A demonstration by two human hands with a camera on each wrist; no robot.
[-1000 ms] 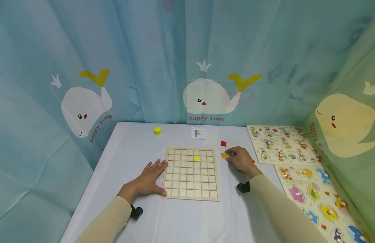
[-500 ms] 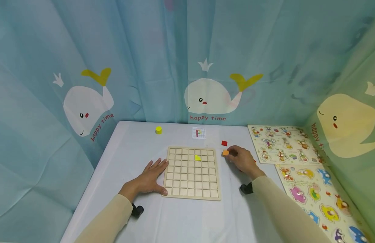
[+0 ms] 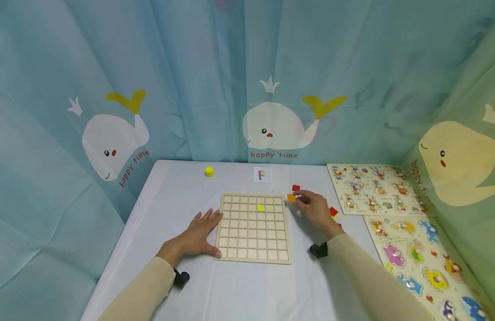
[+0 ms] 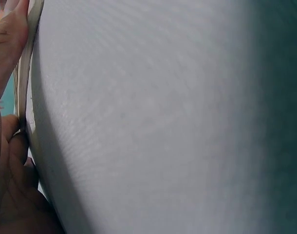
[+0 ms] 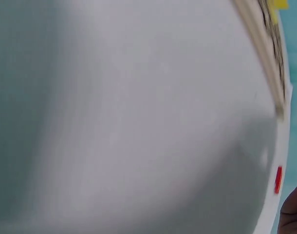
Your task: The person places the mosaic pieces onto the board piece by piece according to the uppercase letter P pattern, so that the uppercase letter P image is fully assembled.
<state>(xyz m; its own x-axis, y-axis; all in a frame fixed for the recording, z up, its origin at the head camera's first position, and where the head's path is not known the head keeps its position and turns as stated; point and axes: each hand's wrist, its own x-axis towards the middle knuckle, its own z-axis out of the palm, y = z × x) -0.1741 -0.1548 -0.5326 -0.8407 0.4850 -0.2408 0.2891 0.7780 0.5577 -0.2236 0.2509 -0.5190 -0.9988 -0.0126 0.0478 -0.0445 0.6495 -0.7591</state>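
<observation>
A wooden grid board lies on the white table, with one yellow square tile set in a cell near its top. My right hand pinches an orange square tile just off the board's upper right corner. My left hand lies flat on the table with its fingers against the board's left edge. In the right wrist view the board's edge and a red tile show, blurred.
Loose red tiles lie to the right of the board. A small pattern card and a yellow cylinder sit at the back. Two picture peg puzzles fill the right side. Curtains surround the table.
My right hand has lifted the orange tile and carried it left toward the board's upper right corner. A red tile it covered now shows. The left hand has not moved.
</observation>
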